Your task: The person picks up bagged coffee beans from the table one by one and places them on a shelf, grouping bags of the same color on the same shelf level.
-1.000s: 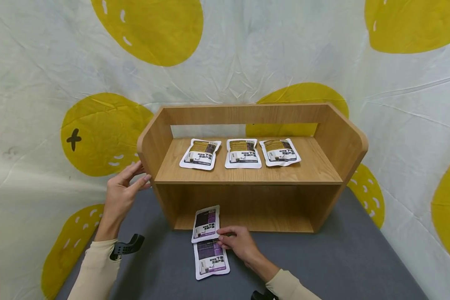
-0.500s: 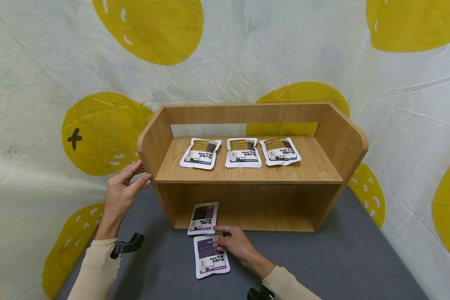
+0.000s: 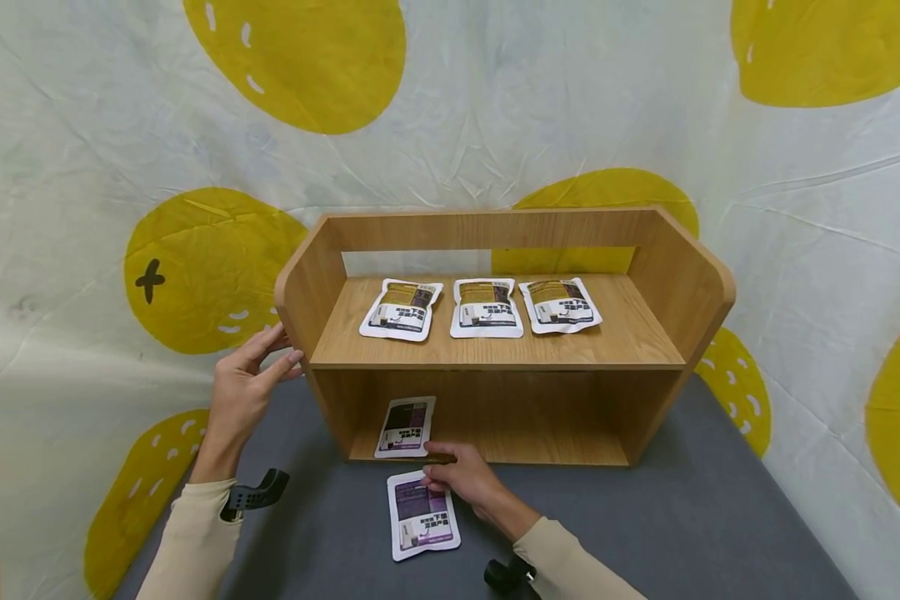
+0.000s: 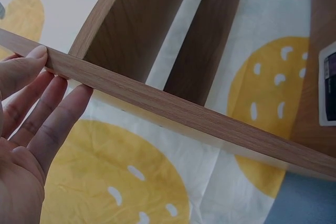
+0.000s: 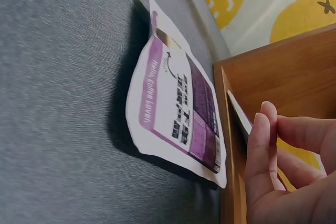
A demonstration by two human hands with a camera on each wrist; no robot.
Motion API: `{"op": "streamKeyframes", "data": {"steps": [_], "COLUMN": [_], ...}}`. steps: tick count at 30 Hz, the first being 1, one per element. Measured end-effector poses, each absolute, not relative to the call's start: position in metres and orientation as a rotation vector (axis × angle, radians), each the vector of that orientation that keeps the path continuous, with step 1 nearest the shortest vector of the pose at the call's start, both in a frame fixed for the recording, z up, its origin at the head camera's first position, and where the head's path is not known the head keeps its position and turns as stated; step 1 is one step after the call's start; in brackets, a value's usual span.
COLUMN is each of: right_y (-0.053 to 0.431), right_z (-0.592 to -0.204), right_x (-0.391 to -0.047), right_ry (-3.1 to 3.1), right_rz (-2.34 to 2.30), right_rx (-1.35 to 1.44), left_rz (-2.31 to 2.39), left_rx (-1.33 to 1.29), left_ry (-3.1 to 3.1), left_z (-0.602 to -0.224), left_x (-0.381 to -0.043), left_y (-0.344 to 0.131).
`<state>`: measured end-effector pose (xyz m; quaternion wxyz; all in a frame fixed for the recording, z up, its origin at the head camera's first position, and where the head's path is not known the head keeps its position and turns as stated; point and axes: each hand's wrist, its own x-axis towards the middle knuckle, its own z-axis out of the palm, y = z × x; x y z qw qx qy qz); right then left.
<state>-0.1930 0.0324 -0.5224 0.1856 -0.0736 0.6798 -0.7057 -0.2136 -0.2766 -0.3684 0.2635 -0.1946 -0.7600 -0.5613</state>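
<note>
My right hand [image 3: 471,481] pinches the lower right corner of a flat white, black and purple coffee pouch [image 3: 405,427] at the left of the lower shelf. In the right wrist view only a thin edge of that pouch [image 5: 239,111] shows behind my fingers. A second purple coffee pouch [image 3: 424,521] lies on the table just below this hand. With fairly straight fingers my left hand [image 3: 242,396] rests against the left side panel of the wooden shelf unit [image 3: 495,365]. Its thumb touches the panel's front edge in the left wrist view.
Three yellow-and-white pouches [image 3: 401,310] lie in a row on the upper shelf. The unit stands at the back of a grey table [image 3: 630,533]. Behind hangs a pale curtain [image 3: 450,100] with yellow shapes.
My right hand has moved the purple pouch away from me, off the other pouch and onto the lower shelf. The left hand and the upper row have stayed still.
</note>
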Motion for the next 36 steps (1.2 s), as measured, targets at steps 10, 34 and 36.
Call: {"op": "streamKeyframes", "data": {"steps": [10, 34, 36], "right_y": [0.036, 0.071, 0.073], "right_z": [-0.514, -0.511, -0.512], "right_x": [-0.202, -0.175, -0.172], "right_ry": [1.943, 2.512, 2.522], "right_rz": [-1.868, -1.397, -1.352], "right_rx": [-0.273, -0.442, -0.434], "left_rz": [-1.535, -1.674, -1.672], "left_rx": [-0.546, -0.658, -0.656], "left_ry": [-2.039, -1.955, -1.957], "left_z": [-0.371, -0.371, -0.371], "left_x": [-0.215, -0.22, -0.22], "left_y": [-0.277, -0.283, -0.282]}}
